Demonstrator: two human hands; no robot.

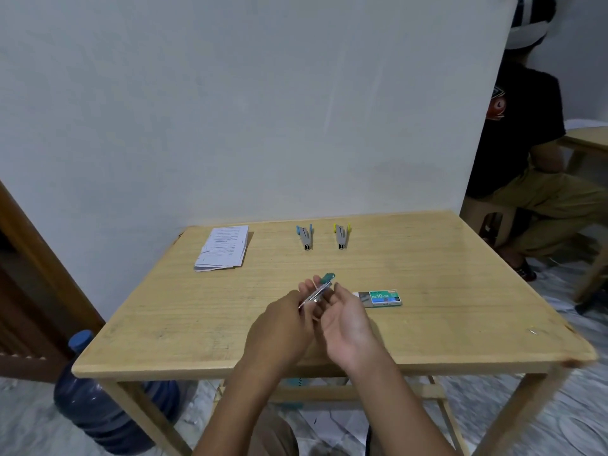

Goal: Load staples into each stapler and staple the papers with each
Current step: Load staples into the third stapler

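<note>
Over the middle of the wooden table point(427, 324), my left hand point(283, 327) grips a small metal stapler with a green end point(320, 287), held tilted. My right hand point(348, 319) is cupped palm-up right beside it, fingertips touching the stapler's side. A green box of staples point(381, 298) lies flat on the table just right of my hands, slid partly out of its sleeve. At the far side lie a stapler with blue tips point(306, 237) and a stapler with yellow tips point(342, 236), side by side. A stack of printed papers point(223, 247) rests at the far left.
The table stands against a white wall. A blue water jug point(98, 399) sits on the floor at the left front leg. A person point(533, 143) sits on a stool to the right, by another table point(589, 139). Papers lie on the floor under the table.
</note>
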